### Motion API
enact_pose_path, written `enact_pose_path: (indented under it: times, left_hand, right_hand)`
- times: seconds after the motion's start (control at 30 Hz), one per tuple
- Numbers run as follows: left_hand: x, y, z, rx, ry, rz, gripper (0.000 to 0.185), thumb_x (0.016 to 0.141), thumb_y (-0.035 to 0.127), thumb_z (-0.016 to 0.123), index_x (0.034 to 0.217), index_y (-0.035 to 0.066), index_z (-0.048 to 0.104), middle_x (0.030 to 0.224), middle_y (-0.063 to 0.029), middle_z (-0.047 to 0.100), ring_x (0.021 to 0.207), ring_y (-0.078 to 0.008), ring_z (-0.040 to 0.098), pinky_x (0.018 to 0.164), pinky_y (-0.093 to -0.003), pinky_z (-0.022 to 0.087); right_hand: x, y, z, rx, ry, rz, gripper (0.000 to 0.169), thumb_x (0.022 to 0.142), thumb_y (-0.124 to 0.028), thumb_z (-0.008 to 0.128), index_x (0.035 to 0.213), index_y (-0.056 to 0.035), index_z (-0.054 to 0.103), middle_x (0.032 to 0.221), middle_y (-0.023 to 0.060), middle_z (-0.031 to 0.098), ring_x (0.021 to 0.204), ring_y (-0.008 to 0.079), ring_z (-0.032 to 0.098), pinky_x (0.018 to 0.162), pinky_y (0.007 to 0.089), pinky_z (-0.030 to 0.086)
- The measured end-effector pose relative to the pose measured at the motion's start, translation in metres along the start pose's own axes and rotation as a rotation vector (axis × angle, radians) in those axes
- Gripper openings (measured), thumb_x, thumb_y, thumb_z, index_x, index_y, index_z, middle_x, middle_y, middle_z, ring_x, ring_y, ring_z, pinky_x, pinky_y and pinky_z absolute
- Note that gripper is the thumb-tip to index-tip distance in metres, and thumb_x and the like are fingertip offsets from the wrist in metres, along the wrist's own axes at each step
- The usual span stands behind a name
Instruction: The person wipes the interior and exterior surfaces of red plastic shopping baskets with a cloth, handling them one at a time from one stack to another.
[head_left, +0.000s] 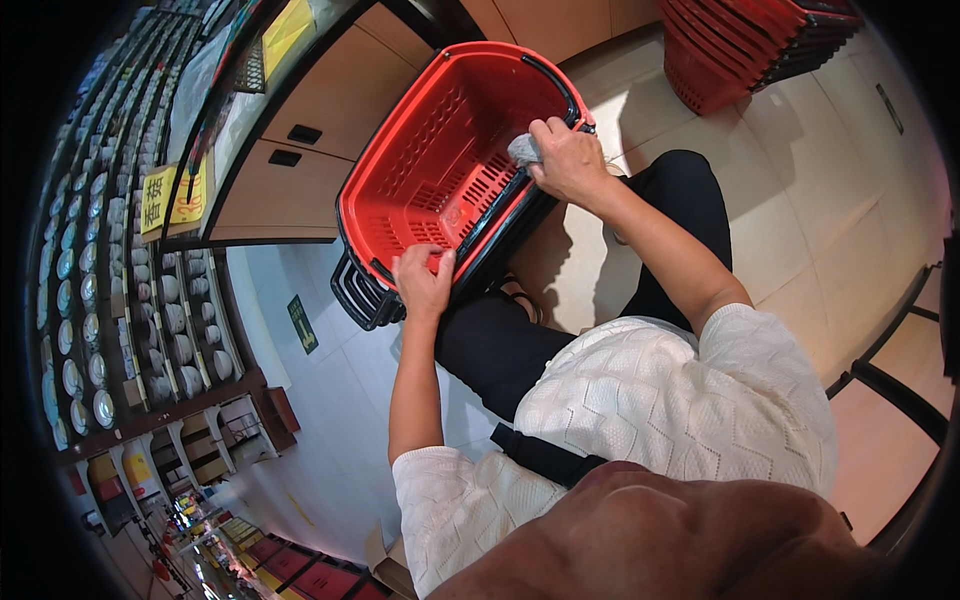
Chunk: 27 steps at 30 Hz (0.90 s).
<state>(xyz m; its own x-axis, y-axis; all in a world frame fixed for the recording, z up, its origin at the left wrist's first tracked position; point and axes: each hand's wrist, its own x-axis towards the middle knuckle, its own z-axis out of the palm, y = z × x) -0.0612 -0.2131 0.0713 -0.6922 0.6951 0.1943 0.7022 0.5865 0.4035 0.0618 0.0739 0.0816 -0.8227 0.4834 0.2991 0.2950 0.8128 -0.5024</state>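
Note:
A red plastic shopping basket (465, 150) with black handles stands before me, its open top facing up and nothing lying inside. My right hand (568, 161) presses a crumpled grey cloth (524, 150) against the near rim, close to the right corner. At the near left corner, my left hand (424, 281) grips the rim, its fingers reaching over the edge. Along the near side runs a black handle bar (491, 214). Several black bars (367, 294) jut out at the basket's left end; whether they belong to baskets nested beneath, I cannot tell.
Nested red baskets (720, 52) are stacked at the upper right on the tiled floor (787, 172). A wooden cabinet (300, 180) stands close behind the basket's left side. Shelves of bowls and dishes (135, 300) line the far left. A black-framed piece of furniture (900, 397) is at right.

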Motion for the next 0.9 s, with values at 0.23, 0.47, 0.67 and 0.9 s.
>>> enact_pose_path:
  times: [0.23,0.47,0.67,0.9]
  left_hand:
    - [-0.006,0.025,0.003,-0.126,-0.028,0.047,0.021,0.085,0.017,0.070,0.090,-0.002,0.067,0.089,-0.0169,0.067,0.085,-0.0343,0.065,0.079,-0.0383,0.050]
    - [-0.014,0.028,0.011,-0.065,0.018,0.000,0.022,0.088,0.020,0.068,0.090,-0.002,0.066,0.085,-0.0180,0.066,0.080,-0.0354,0.066,0.074,-0.0393,0.051]
    - [-0.018,0.030,0.013,-0.018,0.068,-0.006,0.024,0.089,0.024,0.068,0.090,0.000,0.065,0.083,-0.0186,0.065,0.078,-0.0374,0.065,0.070,-0.0409,0.050]
    - [-0.013,0.031,0.016,0.006,0.068,-0.015,0.024,0.085,0.025,0.071,0.088,0.002,0.066,0.084,-0.0173,0.066,0.078,-0.0381,0.065,0.070,-0.0443,0.051]
  right_hand:
    - [0.009,0.017,0.000,0.641,-0.101,0.296,0.019,0.077,-0.011,0.066,0.092,-0.0018,0.061,0.086,0.0137,0.068,0.078,0.0263,0.067,0.071,0.0366,0.053]
    - [0.033,0.047,-0.017,1.515,0.092,0.309,0.018,0.083,-0.004,0.065,0.100,-0.0003,0.063,0.091,0.0067,0.068,0.081,0.0133,0.065,0.076,0.0283,0.053]
    - [0.079,0.067,-0.068,1.588,0.162,0.086,0.028,0.085,-0.006,0.067,0.111,0.0027,0.059,0.101,0.0082,0.069,0.090,0.0137,0.066,0.081,0.0304,0.054]
    - [0.075,0.103,-0.017,0.145,-0.010,-0.044,0.052,0.073,-0.012,0.069,0.122,-0.0032,0.053,0.113,0.0242,0.058,0.111,0.0413,0.058,0.095,0.0450,0.048]
